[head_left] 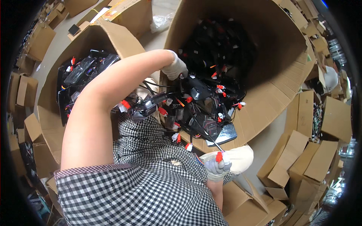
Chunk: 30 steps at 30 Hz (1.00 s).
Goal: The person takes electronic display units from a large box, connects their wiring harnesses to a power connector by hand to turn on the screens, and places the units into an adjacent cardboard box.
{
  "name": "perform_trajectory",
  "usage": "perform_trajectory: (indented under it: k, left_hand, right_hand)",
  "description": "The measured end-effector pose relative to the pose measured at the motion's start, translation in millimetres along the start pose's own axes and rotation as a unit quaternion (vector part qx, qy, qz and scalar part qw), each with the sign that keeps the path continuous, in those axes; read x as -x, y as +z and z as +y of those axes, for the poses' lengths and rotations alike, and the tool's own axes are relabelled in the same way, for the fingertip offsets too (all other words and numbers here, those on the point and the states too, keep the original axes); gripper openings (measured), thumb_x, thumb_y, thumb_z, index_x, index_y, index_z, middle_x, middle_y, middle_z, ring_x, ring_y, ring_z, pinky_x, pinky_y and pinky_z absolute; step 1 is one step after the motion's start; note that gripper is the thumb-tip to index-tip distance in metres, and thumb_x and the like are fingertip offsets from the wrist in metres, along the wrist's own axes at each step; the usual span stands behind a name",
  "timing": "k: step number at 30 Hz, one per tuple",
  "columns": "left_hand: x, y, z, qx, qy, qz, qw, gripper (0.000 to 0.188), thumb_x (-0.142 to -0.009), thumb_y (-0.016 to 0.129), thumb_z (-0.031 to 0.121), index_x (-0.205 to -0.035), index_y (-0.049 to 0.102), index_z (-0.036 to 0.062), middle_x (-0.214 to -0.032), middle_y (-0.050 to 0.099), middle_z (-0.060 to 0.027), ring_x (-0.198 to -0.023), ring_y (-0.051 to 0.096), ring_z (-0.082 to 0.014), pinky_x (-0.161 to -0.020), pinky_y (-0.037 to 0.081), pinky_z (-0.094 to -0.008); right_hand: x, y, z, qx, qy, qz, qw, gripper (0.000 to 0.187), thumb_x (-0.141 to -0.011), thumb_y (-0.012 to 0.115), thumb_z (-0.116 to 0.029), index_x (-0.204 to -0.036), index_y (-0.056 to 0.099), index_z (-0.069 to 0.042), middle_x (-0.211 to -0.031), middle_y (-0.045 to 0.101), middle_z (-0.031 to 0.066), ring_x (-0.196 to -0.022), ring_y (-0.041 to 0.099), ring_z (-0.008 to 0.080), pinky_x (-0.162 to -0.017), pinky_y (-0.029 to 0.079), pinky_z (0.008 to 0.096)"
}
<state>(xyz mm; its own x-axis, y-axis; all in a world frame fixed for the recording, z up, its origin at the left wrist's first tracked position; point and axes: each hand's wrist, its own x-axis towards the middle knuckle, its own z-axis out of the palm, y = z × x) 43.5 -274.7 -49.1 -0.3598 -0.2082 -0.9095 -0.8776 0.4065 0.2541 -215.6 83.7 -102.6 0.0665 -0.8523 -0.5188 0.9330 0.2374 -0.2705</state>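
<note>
My left hand (175,68), in a white glove, reaches into the mouth of the big tipped carton. Its fingers are closed at the end of a black plastic device (200,88) lying among similar wired units. Close to my body on the right, my gloved right hand (217,170) is closed on a cable with a red and white connector (222,156). That cable runs back up toward the pile. Between my hands spills a heap of black devices with red and white plugs (188,146), one with a shiny silver face (222,135).
The big carton (271,94) holds more black devices deep inside. On the left, another open carton (49,128) contains black units in clear wrap (80,71). Open boxes (298,158) crowd the right side. A clear plastic bag (162,22) lies behind. Another person (330,79) is at the far right.
</note>
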Motion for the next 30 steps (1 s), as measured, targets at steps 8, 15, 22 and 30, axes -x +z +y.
perform_trajectory:
  k: [8, 15, 22, 30]
  left_hand:
    - [-32.5, 13.8, -1.2, -0.261, -0.006, 0.204, 0.943, 0.038, -0.078, 0.065, 0.015, -0.116, 0.062, 0.0135, -0.106, 0.065, -0.0113, -0.104, 0.061, -0.0292, -0.086, 0.05, -0.0435]
    - [43.1, 26.6, 7.7, -0.154, 0.184, 0.178, 0.954, 0.045, -0.07, 0.074, 0.028, -0.112, 0.063, 0.0172, -0.098, 0.067, -0.0112, -0.092, 0.063, -0.0329, -0.079, 0.048, -0.0431]
    - [148.3, 69.1, 19.8, -0.118, 0.106, 0.446, 0.881, 0.034, -0.077, 0.065, 0.035, -0.1, 0.063, 0.01, -0.081, 0.065, -0.0153, -0.079, 0.063, -0.0372, -0.069, 0.049, -0.0439]
    - [241.9, 131.9, 18.0, -0.05, -0.014, 0.576, 0.815, 0.034, -0.079, 0.065, 0.035, -0.093, 0.061, 0.0044, -0.075, 0.063, -0.0166, -0.071, 0.062, -0.0364, -0.064, 0.049, -0.043]
  right_hand:
    - [1.4, 15.5, 2.1, 0.082, -0.011, -0.274, 0.958, 0.029, -0.093, 0.05, -0.027, -0.069, 0.045, -0.012, -0.039, 0.027, -0.0119, -0.026, 0.022, 0.0042, -0.03, 0.018, 0.0219]
    - [17.8, 11.6, -10.8, 0.045, -0.08, -0.249, 0.964, 0.037, -0.087, 0.06, -0.048, -0.083, 0.057, -0.011, -0.039, 0.028, -0.0117, -0.028, 0.024, 0.0026, -0.033, 0.02, 0.021]
    - [18.3, 22.8, -9.3, 0.115, -0.095, -0.158, 0.976, 0.038, -0.085, 0.065, -0.039, -0.088, 0.059, -0.002, -0.04, 0.029, -0.0109, -0.029, 0.025, 0.0034, -0.032, 0.022, 0.0209]
    - [8.6, 47.4, 21.8, 0.348, -0.061, -0.076, 0.932, 0.039, -0.082, 0.071, -0.036, -0.075, 0.061, 0.002, -0.049, 0.039, -0.0051, -0.038, 0.029, 0.0043, -0.039, 0.023, 0.0207]
